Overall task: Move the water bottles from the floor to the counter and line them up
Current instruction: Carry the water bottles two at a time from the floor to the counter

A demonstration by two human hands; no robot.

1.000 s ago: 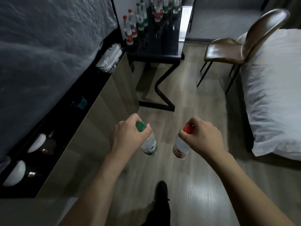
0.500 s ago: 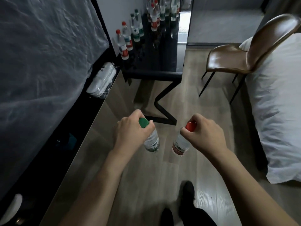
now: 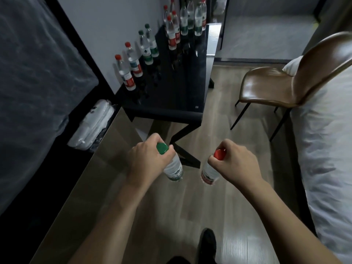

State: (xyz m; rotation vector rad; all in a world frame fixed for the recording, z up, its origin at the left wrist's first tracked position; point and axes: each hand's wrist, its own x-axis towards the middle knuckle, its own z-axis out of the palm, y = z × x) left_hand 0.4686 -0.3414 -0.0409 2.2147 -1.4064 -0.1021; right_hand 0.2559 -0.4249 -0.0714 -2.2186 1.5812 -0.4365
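My left hand (image 3: 147, 161) grips a green-capped water bottle (image 3: 173, 169) by its neck, and the bottle hangs above the wood floor. My right hand (image 3: 237, 162) holds a red-capped water bottle (image 3: 209, 173) the same way, a little to the right. Ahead stands the glossy black counter (image 3: 182, 88). Several bottles stand on it in a line along the wall, red-capped ones (image 3: 125, 73) nearest, green-capped ones (image 3: 147, 46) behind, and more (image 3: 182, 21) at the far end.
A brown leather chair (image 3: 282, 82) stands right of the counter, beside a white bed (image 3: 327, 141). A low dark shelf with a plastic-wrapped white bundle (image 3: 93, 124) runs along the left. My black shoe (image 3: 206, 242) is on the floor below.
The view has moved forward, and the counter with its bottles is nearer and larger. Both hands keep their bottles at about the same place in front of me.
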